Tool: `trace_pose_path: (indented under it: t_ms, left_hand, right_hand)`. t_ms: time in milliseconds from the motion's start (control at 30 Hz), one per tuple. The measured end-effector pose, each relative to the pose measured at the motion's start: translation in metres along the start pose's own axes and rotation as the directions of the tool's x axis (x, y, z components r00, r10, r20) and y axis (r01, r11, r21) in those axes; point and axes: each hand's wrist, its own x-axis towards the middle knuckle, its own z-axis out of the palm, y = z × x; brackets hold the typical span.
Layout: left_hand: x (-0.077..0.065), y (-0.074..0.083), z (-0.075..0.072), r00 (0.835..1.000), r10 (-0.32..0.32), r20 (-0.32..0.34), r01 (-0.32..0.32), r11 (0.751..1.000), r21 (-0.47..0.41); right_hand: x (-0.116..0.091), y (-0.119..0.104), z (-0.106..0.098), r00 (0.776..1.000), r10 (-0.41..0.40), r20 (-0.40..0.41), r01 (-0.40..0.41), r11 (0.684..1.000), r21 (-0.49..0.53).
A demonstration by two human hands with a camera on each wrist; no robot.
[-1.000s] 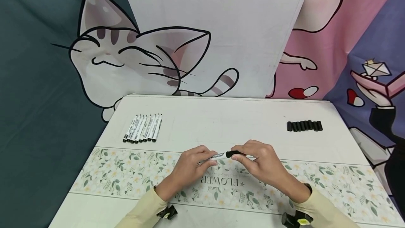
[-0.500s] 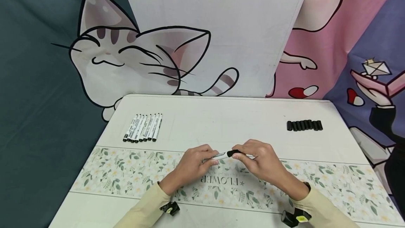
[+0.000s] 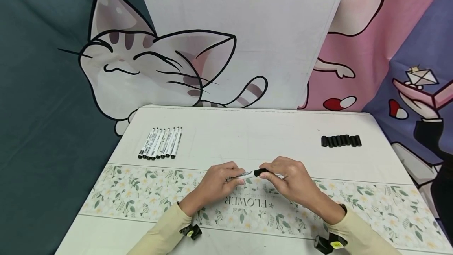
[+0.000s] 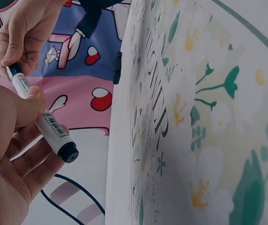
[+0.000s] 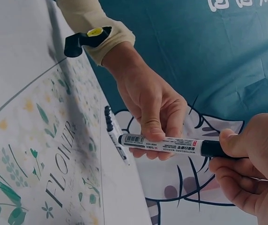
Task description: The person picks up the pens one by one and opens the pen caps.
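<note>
A whiteboard marker (image 5: pixel 171 144) with a white printed barrel is held between both hands, above the flowered band of the table. My left hand (image 3: pixel 217 182) pinches its barrel between thumb and fingers; the black barrel end (image 4: pixel 69 152) sticks out past them in the left wrist view. On the other end sits a black cap (image 5: pixel 213 148), which my right hand (image 3: pixel 291 178) grips with thumb and fingers. Cap and barrel meet in one line in the right wrist view. Part of the cap is hidden by the right fingers.
Several capless markers (image 3: pixel 161 143) lie in a row at the back left of the table (image 3: pixel 247 133). A row of several black caps (image 3: pixel 341 141) lies at the back right. Printed cloth (image 3: pixel 240 19) hangs behind the table's far edge.
Over the second, my left hand and the marker shift slightly to the right; the right hand stays nearly in place. Both keep their hold, and the last half second shows almost no motion.
</note>
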Motion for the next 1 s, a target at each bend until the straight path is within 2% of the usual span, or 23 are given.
trace_pose_path:
  t_ms: [433, 700, 1000]
  left_hand:
    - [0.0021, -0.0017, -0.0028, 0.998, -0.014, 0.060, 0.017, 0.999, -0.052]
    - [0.0034, -0.0045, -0.0015, 0.998, 0.014, 0.056, -0.010, 0.997, -0.077]
    - [0.0041, -0.0074, -0.0023, 0.996, 0.022, 0.088, -0.011, 0.991, -0.131]
  right_hand:
    - [-0.0026, 0.0035, 0.0006, 1.000, -0.003, 0.021, 0.003, 1.000, 0.006]
    - [-0.0030, 0.0052, -0.0005, 0.999, -0.038, 0.010, 0.038, 0.999, 0.037]
    - [-0.0033, 0.0062, -0.0005, 0.999, -0.042, 0.008, 0.041, 0.998, 0.055]
